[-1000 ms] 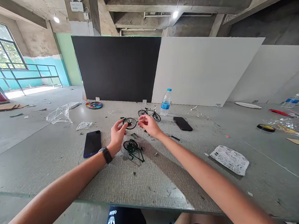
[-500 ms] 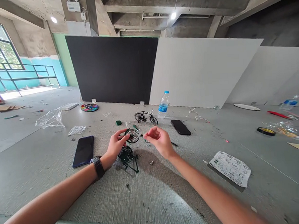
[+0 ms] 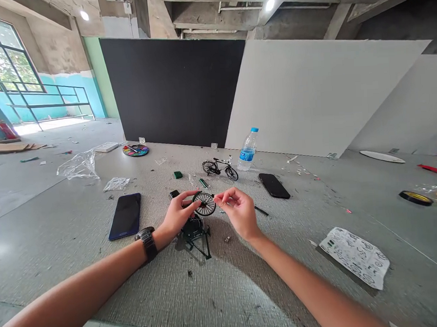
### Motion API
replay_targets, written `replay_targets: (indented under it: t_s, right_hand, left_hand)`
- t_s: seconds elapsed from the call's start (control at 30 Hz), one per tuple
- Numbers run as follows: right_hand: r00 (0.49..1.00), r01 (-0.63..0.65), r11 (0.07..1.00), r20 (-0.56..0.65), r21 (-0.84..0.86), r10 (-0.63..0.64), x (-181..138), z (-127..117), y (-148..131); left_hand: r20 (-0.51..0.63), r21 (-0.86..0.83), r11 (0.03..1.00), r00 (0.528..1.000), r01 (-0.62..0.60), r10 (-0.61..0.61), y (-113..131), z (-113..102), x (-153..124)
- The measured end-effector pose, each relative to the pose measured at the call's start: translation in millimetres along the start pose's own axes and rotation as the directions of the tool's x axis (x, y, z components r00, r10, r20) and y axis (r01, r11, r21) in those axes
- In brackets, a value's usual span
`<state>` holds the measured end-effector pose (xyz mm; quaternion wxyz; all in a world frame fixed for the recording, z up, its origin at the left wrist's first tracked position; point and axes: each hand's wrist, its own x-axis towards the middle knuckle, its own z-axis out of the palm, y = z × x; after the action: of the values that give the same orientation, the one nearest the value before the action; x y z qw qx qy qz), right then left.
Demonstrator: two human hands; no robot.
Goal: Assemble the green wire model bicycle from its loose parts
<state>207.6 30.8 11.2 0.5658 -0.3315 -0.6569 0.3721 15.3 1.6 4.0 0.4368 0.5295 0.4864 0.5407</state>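
My left hand (image 3: 180,215) pinches a small black spoked wheel (image 3: 205,203) above the table, a dark watch on its wrist. Just right of the wheel, my right hand (image 3: 238,210) has thumb and fingers pressed together on something too small to name. Under both hands a dark green model bicycle frame (image 3: 195,233) with one wheel fitted lies on the grey table (image 3: 224,280). A finished black model bicycle (image 3: 219,168) stands farther back.
A dark blue phone (image 3: 125,215) lies left of my hands and a black phone (image 3: 274,185) to the right. A water bottle (image 3: 247,150) stands behind. A printed sheet (image 3: 358,256), small green parts (image 3: 177,175), plastic bags (image 3: 78,165) and a tape roll (image 3: 415,198) are scattered about.
Both hands drew back toward me with the loose wheel, now hovering over the green frame. My right hand came off the wheel, then closed in beside it again in a pinch.
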Motion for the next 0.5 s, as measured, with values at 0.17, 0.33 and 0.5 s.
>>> replay_targets:
  t_s: [0.17,0.33,0.5]
  right_hand:
    - [1.000,-0.004,1.000,0.010,-0.019,0.005,-3.2,-0.1,-1.3]
    - [0.998,-0.056,0.998,0.016,0.021,0.055,-5.9,-0.6,-0.6]
    - [0.997,-0.074,0.997,0.016,-0.008,0.074,-8.7,-0.5,-0.3]
  left_hand:
    - [0.003,-0.008,1.000,1.000,0.016,-0.016,0.4,-0.3,-0.5]
    - [0.009,0.001,0.999,0.999,0.033,-0.033,-1.4,-1.1,-0.8]
    - [0.028,-0.014,0.998,0.998,0.053,-0.053,-3.4,-1.2,-1.9]
